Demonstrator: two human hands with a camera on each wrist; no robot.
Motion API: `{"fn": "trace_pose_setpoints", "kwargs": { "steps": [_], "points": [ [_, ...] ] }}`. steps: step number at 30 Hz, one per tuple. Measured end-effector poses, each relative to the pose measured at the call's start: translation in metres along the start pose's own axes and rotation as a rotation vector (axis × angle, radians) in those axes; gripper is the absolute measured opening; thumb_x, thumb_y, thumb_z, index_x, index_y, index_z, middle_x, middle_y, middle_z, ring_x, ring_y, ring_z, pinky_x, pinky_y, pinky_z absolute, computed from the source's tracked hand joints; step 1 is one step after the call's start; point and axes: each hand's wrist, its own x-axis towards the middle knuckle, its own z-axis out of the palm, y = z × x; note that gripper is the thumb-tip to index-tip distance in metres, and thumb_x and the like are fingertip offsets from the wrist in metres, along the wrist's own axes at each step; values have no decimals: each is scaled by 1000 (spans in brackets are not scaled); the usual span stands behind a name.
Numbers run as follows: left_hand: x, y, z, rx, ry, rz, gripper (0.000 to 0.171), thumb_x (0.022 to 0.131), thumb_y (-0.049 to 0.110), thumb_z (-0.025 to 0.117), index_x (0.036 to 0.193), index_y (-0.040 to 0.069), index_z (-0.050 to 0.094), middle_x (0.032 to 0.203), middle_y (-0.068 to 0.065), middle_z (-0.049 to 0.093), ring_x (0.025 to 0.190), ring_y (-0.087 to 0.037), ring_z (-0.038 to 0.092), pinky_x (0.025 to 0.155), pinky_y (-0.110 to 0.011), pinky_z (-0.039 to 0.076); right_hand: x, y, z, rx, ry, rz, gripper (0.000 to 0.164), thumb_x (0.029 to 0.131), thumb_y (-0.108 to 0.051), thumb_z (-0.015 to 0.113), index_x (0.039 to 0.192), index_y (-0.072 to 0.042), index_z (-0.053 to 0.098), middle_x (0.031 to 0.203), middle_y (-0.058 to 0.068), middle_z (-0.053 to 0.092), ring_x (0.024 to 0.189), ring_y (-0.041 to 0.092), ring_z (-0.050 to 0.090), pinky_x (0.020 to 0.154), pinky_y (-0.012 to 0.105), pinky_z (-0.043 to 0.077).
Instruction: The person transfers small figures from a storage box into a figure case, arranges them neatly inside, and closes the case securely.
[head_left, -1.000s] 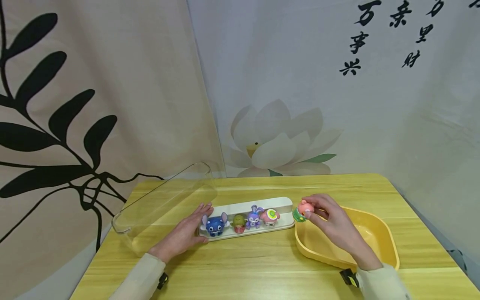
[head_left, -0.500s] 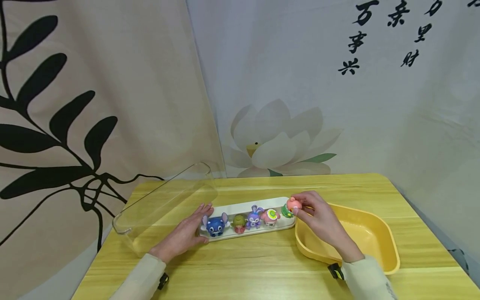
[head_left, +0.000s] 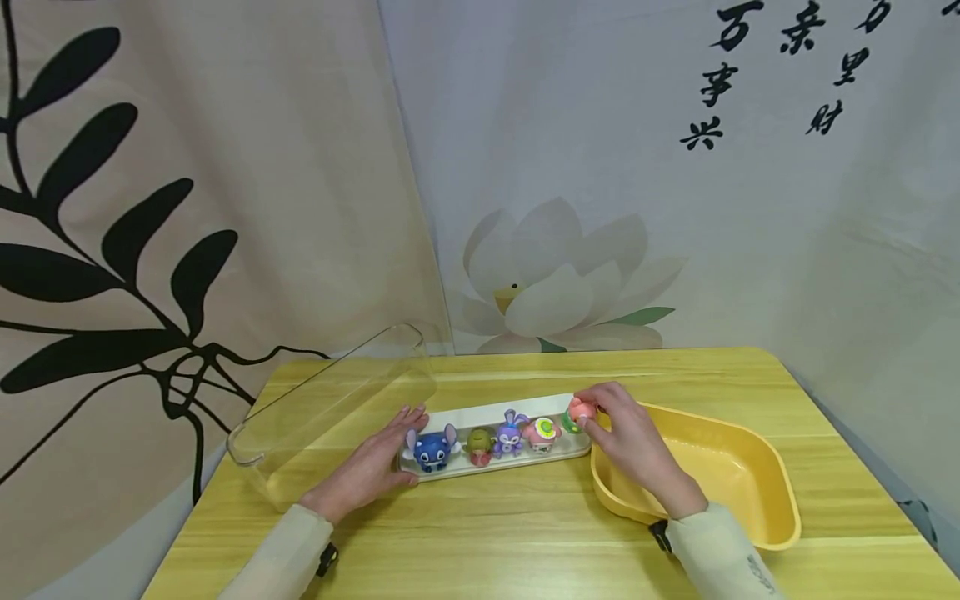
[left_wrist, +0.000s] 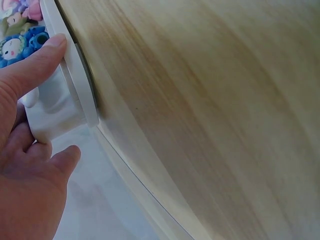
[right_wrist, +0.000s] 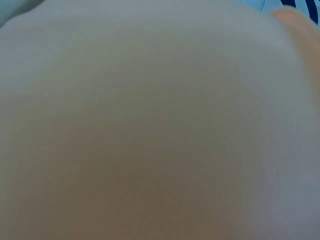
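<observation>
My right hand pinches a pink-and-green figurine at the right end of a white display tray. In a row on that tray stand a blue big-eared figurine, a green-and-pink one, a purple rabbit figurine and a pink one with a yellow-green swirl. My left hand holds the tray's left end, thumb at the front edge and fingers at the back. The left wrist view shows the thumb across the tray's rim. A blurred surface fills most of the right wrist view.
A yellow plastic basin stands right of the tray, under my right forearm. At the back left a clear cover leans over the wooden table. Printed curtains hang behind the table.
My right hand has carried the pink-and-green figurine left from beside the basin's rim to the tray's right end. My left hand and the tray have stayed in place.
</observation>
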Motion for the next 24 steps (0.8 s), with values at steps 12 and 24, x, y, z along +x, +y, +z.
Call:
{"fn": "trace_pose_setpoints", "kwargs": {
  "steps": [12, 24],
  "points": [
    [-1, 0, 0, -2, -2, 0, 95, 77, 12, 91, 157, 3, 40, 169, -13, 25, 156, -35, 21, 120, -59, 27, -2, -3, 12, -119, -8, -28, 29, 84, 2, 83, 112, -2, 74, 110, 7, 66, 95, 23, 64, 81, 43, 59],
    [-5, -1, -1, -8, -6, 14, 94, 78, 11, 90, 157, 3, 40, 169, -13, 26, 156, -35, 20, 119, -63, 28, -10, -9, 22, -156, -50, 7, 30, 86, -1, 83, 115, -2, 74, 111, 7, 66, 102, 25, 63, 88, 44, 58]
  ]
}}
